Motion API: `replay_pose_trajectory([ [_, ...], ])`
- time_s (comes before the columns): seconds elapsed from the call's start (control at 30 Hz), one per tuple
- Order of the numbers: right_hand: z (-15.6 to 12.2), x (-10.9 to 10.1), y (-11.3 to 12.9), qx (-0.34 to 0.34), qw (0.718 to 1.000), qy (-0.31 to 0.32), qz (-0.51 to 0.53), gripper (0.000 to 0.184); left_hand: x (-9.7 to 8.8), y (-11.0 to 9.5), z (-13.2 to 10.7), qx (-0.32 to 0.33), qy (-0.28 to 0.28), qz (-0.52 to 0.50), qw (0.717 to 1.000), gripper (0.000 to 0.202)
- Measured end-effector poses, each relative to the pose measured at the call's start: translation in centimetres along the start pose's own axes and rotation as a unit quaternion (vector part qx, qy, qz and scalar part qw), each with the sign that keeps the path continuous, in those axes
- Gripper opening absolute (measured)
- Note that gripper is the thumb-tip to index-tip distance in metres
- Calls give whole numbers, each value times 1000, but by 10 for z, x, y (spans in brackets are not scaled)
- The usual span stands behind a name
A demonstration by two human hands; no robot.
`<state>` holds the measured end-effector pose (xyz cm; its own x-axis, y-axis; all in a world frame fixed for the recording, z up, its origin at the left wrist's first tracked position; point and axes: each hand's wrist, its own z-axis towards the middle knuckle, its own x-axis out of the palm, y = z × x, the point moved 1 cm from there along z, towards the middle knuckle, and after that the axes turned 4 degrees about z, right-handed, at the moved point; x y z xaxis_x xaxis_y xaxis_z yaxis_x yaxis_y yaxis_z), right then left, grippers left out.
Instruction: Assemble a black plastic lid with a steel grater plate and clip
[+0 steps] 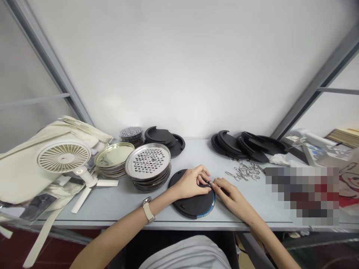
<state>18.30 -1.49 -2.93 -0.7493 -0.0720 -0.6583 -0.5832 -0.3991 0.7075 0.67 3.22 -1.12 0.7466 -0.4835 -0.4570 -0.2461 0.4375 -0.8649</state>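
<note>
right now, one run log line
left hand: over black disc | right hand: at disc's rim | metal piece: between the hands

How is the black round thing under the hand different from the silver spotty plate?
The black disc is dark with blue along one edge; the silver plate is shiny with dark spots. The black disc lies under the left hand; the silver plate tops a stack. Both are round.
</note>
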Motion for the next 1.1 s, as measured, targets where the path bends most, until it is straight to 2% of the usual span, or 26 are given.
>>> replay_pose_trajectory([
  [0.27,-1,0,1,-2,1000,-3,8,36,0,-1,-1,-16,4,0,1000,39],
  [0.43,-4,0,-3,24,999,-24,27,30,-1,-1,-1,-14,6,2,1000,40],
  [1.1,-3,-1,0,5,1000,5,-9,33,-1,-4,0,14,3,14,1000,33],
])
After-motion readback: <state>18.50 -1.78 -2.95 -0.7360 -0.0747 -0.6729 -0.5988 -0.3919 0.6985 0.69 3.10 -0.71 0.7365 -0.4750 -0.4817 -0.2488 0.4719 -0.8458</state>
